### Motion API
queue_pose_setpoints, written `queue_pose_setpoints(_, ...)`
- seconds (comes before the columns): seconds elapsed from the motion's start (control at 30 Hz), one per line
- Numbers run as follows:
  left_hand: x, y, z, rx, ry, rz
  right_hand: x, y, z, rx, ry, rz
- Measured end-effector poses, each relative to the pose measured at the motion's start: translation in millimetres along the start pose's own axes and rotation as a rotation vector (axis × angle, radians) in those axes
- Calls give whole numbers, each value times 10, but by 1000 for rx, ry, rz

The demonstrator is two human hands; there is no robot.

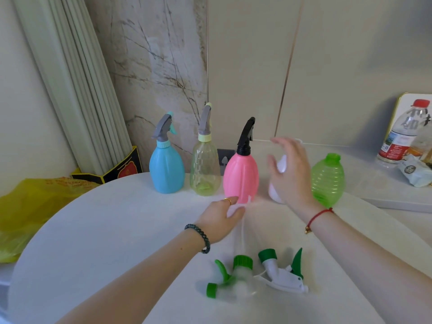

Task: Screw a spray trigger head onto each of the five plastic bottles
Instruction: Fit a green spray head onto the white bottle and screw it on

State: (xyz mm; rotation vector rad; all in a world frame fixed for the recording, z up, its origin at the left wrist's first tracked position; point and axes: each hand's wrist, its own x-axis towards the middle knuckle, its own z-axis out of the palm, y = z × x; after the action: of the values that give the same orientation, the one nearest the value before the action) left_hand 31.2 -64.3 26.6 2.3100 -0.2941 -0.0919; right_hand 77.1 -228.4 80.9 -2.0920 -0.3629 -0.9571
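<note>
A crumpled yellow plastic bag [30, 206] lies left of the capped blue [166, 169], pale-yellow [205, 170] and pink plastic bottles [240, 177]. The left hand [222, 220] pinches a blurred white sprayer; the spread right hand [291, 169] masks a white bottle [274, 192] beside the uncapped green bottle [327, 180].

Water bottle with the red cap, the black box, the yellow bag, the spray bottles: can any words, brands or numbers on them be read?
No text is legible.
Water bottle: label print, too blurred to read.
Black box: red emblem, no readable words.
Yellow bag: faint red print, too blurred.
White packet: round mark, unreadable.
Pink bottle and the other spray bottles: no lettering visible.
</note>
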Motion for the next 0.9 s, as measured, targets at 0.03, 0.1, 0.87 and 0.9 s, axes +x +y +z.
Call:
queue_pose_setpoints(0.03, -5, 12, -19, -20, 30, 6, 96, 31, -89, -75, 43, -19)
queue_pose_setpoints(0.1, -28, 45, -47, -53, 75, 6, 274, 118, -199, -216, -37, 75)
queue_pose_setpoints(0.87, -633, 17, -492, -407, 276, 79, -202, -1196, -54, 301, -510, -26)
queue_pose_setpoints(0.9, -651, -35, -476, -387, 284, 51, -255, -1180, -10, 298, -548, -16)
